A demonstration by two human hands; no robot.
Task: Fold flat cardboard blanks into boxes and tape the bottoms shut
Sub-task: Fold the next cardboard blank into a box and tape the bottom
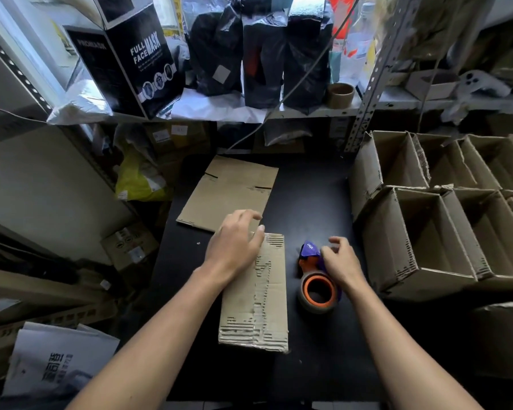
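Note:
A cardboard box (pixel 264 303) with a torn, ragged surface lies on the black table (pixel 314 199) in front of me. My left hand (pixel 234 244) rests on its far left corner, fingers loosely bent. To the right of the box lies a tape dispenser (pixel 314 273), purple and orange, with a roll of tape on it. My right hand (pixel 341 261) is on the dispenser's right side, fingers curled around its handle end. A flat cardboard blank (pixel 228 190) lies farther back on the table.
Several folded open boxes (pixel 427 232) are stacked on their sides at the right. A metal shelf (pixel 365 105) behind the table carries black bags, a black mask carton (pixel 137 54) and an empty tape core (pixel 339 94). Cartons and paper bags crowd the floor at the left.

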